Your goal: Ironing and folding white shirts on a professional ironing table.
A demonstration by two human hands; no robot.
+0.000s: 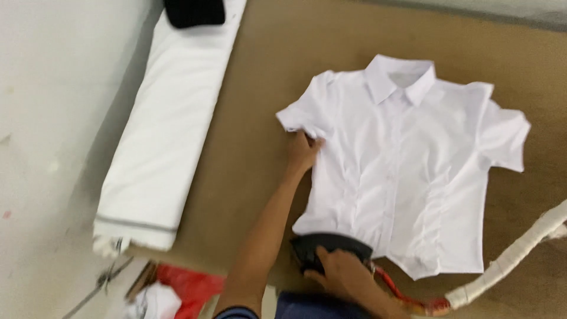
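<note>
A white short-sleeved collared shirt (401,171) lies flat, front up, on a brown padded table (260,118). My left hand (302,150) presses on the shirt's left side just below its sleeve, fingers on the cloth. My right hand (342,273) grips the handle of a dark iron (328,247) that sits on the shirt's lower left hem. A red cord (407,298) runs from the iron toward the right.
A white wrapped hose (520,251) curves in from the right edge near the shirt's hem. A long white padded board (165,130) lies along the table's left side with a black item (195,12) at its far end. Red and white cloth (177,289) sits below.
</note>
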